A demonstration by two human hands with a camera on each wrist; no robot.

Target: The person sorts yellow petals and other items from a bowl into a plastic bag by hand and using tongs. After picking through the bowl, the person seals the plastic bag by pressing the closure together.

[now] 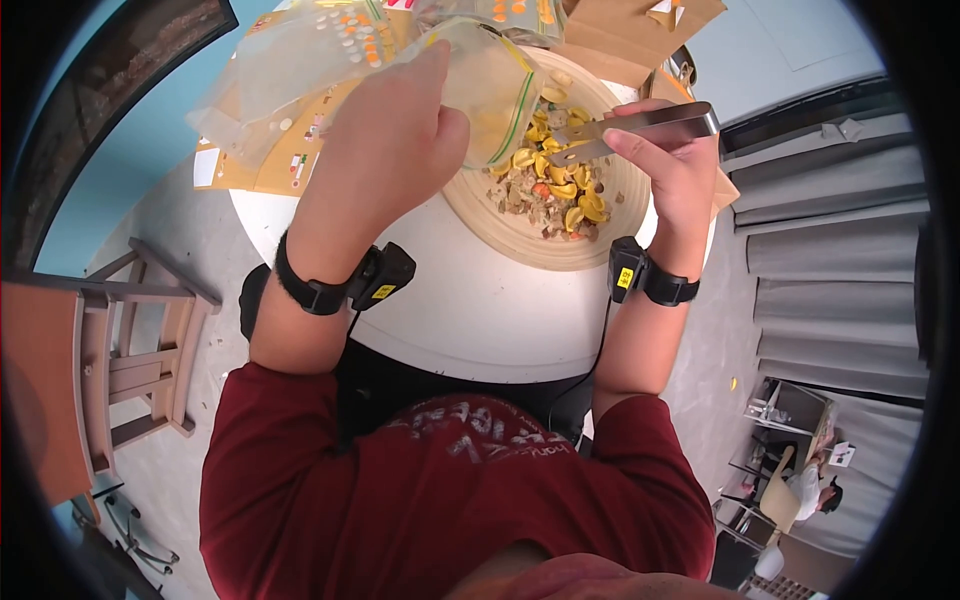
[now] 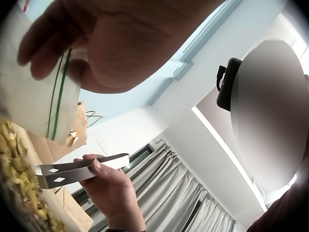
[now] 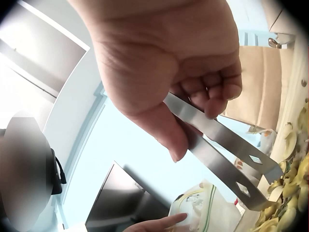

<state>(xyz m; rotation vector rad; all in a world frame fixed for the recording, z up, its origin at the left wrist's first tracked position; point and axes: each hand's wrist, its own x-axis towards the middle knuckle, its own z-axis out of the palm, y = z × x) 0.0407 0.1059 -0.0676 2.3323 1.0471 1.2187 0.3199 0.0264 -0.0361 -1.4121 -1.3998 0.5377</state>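
My left hand [image 1: 390,145] pinches the upper part of a clear zip bag [image 1: 508,105] with a green seal line, held at the left side of a round tan tray [image 1: 470,228]. Yellow curled pieces [image 1: 592,207] lie in the tray over a mix of small brown bits and a few orange ones. In my right hand [image 1: 678,180] is a pair of metal tongs [image 1: 683,120], gripped between thumb and fingers. Their tips, with diamond-shaped cutouts, reach down at the yellow pieces in the right wrist view, slightly apart. The bag's mouth faces the tray.
Clear bags with orange and white round pieces [image 1: 365,40] lie behind my left hand on the white table [image 1: 440,310]. Brown paper bags [image 1: 625,40] stand beyond the tray. A wooden chair [image 1: 150,350] is at left. Far right, another person [image 1: 808,492] sits near grey curtains [image 1: 835,280].
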